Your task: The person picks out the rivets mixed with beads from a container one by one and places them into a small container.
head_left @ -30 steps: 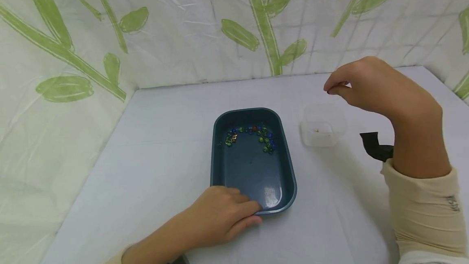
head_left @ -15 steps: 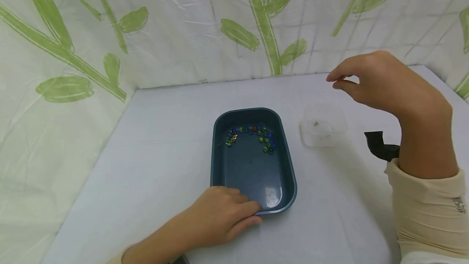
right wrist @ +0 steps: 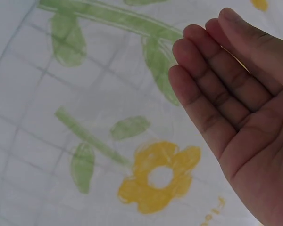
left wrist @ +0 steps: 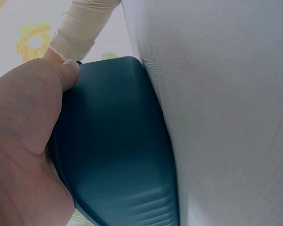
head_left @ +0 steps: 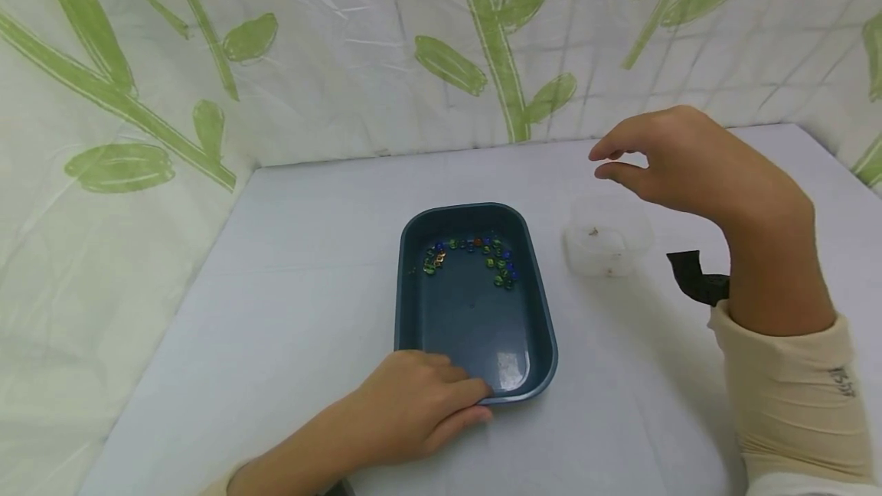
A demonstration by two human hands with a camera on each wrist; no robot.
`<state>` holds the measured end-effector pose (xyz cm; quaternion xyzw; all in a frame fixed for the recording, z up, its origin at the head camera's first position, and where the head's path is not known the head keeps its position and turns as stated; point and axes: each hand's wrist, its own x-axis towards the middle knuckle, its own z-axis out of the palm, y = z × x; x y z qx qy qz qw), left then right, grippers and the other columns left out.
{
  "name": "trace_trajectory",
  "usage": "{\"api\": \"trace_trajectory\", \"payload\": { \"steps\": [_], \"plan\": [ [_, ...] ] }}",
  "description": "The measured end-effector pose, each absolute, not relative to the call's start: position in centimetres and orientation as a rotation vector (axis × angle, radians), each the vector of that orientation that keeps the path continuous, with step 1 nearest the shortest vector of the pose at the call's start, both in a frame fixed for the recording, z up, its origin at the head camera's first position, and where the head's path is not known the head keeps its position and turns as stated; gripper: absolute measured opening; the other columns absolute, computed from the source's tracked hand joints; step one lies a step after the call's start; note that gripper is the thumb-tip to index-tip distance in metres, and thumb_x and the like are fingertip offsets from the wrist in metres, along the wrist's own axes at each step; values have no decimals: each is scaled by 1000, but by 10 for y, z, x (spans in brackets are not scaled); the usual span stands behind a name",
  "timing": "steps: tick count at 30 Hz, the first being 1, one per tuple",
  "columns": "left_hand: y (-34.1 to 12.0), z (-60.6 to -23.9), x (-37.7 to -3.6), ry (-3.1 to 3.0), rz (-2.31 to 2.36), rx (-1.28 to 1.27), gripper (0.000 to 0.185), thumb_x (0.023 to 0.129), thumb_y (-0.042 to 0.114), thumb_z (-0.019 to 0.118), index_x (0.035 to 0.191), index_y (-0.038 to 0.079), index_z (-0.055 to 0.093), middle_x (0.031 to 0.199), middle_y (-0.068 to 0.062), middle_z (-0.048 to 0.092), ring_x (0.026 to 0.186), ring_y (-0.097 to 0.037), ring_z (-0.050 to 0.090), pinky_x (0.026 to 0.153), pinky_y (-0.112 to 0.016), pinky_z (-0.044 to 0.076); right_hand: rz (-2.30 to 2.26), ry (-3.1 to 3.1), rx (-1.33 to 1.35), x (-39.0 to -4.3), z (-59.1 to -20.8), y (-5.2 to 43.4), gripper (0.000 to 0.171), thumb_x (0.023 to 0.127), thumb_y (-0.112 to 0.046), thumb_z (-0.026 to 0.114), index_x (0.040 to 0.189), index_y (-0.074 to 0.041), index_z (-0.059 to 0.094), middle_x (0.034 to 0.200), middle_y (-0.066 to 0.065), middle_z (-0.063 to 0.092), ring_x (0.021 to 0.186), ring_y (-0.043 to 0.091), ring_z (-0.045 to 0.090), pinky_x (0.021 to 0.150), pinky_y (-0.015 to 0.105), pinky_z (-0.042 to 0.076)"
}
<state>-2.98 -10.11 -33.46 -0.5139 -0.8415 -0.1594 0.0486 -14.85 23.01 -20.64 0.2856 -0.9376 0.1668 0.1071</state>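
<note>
My left hand grips the near rim of a dark blue tray, fingers over the edge and thumb outside. The left wrist view shows the tray wall beside the palm. Small shiny marbles, green, blue and amber, lie in an arc along the tray's far end. To the right stands a clear plastic container with a few tiny specks in it. Raised above and behind it, my right hand has thumb and fingertips slightly apart. In the right wrist view its fingers are relaxed and hold nothing.
A white cloth covers the table. Behind and to the left hangs a pale curtain with green leaves and yellow flowers. A black strap sticks out at the right wrist.
My right thumb and fingertips have parted from a pinch on a tiny dark thing, no longer seen between them. The right hand shifted right, then left. The left hand stayed on the tray.
</note>
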Motion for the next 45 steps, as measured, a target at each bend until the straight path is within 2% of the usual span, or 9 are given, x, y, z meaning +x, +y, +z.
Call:
{"api": "trace_trajectory", "payload": {
  "steps": [13, 24, 32, 39, 45],
  "plan": [
    [-102, -334, -29, -2594, -493, -1565, 28, 106, 39, 48, 93, 21, 64, 68, 14, 53, 60, 0, 39, 54, -14, 29, 468, -2786, 1033, -152, -219, 192, 25, 90, -16, 77, 112, -5, 74, 112, 8, 71, 105, 28, 65, 89, 47, 49],
    [-102, -335, -30, -2618, -495, -1570, 28, 106, 39, 48, 95, 21, 65, 69, 14, 55, 60, 0, 41, 55, -13, 29, 313, -2618, 1391, -162, -265, 138, 39, 90, -21, 78, 122, -3, 67, 118, 12, 66, 110, 30, 61, 92, 43, 49],
    [-102, -334, -30, -2594, -494, -1579, 25, 106, 37, 50, 93, 21, 64, 68, 15, 54, 60, 0, 43, 56, -13, 30, 256, -2636, 1561, -159, -298, 103, 50, 96, -23, 71, 137, 1, 55, 139, 20, 54, 130, 35, 50, 106, 45, 39],
    [-102, -334, -31, -2607, -494, -1579, 24, 105, 36, 51, 94, 21, 65, 69, 14, 56, 60, 0, 43, 56, -13, 31, 179, -2686, 1574, -162, -319, 92, 44, 102, -16, 59, 141, 3, 51, 145, 20, 50, 134, 39, 46, 109, 46, 35],
    [-103, -333, -31, -2605, -486, -1586, 26, 106, 37, 50, 93, 20, 65, 68, 14, 54, 60, 0, 43, 55, -14, 30, 170, -2710, 1581, -161, -324, 88, 41, 102, -12, 57, 140, 3, 53, 143, 18, 52, 132, 39, 48, 108, 46, 37]
  ]
}}
